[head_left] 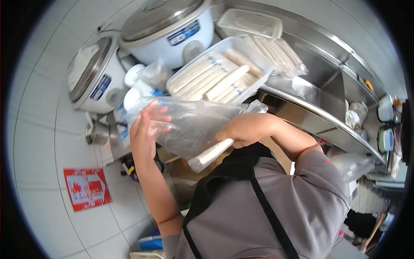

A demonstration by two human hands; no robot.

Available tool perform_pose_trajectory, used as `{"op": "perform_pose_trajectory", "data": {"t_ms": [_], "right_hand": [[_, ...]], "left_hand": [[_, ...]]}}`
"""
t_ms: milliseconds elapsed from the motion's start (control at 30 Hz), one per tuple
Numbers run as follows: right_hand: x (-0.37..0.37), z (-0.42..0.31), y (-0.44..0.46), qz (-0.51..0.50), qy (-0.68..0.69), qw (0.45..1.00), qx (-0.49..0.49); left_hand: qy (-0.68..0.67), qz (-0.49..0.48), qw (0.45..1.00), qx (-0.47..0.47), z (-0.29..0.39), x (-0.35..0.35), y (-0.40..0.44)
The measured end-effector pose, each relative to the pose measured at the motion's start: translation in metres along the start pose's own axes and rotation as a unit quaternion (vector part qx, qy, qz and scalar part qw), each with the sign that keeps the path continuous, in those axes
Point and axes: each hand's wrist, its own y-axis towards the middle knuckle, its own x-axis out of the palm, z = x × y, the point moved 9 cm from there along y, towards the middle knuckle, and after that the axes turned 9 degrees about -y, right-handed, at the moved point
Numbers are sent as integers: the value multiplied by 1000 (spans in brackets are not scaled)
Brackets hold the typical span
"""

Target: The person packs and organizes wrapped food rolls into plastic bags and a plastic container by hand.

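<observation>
A clear plastic bag (189, 125) is stretched between my two hands. A long pale roll (213, 153) lies along its near edge, seemingly inside the film. My right hand (246, 129) is closed around the bag at the roll's upper end. At the bag's other end, my left hand (146, 129) has its fingers apart and extended, with film against them; they are slightly blurred. Just beyond the bag stands a white plastic tub (174, 84) holding several similar pale rolls (228, 82). More rolls, bagged together (278, 54), rest to its right.
Two large rice cookers (166, 41) stand at the back left. Stacked white cups (140, 75) and a metal pot (100, 133) sit near my left hand. A white basket (250, 21) is behind the tub. The steel sink (319, 64) has a raised front rim on the right.
</observation>
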Motion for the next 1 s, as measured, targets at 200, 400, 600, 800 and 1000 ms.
{"op": "perform_pose_trajectory", "data": {"t_ms": [200, 400, 600, 800, 1000], "right_hand": [[-15, 82, -87, 74, -39, 973, 216], [-56, 160, -197, 253, -92, 906, 325], [-66, 298, -343, 537, 181, 656, 499], [-143, 359, -362, 600, 61, 672, 430], [-156, 396, -199, 319, -294, 852, 292]], "left_hand": [[-6, -162, 986, 46, -15, 154, 89], [-43, -324, 936, 127, -38, 301, 123], [334, -205, 888, 240, -100, 322, 138], [389, -224, 871, 202, -181, 344, 167], [450, -119, 843, 272, -162, 354, 228]]}}
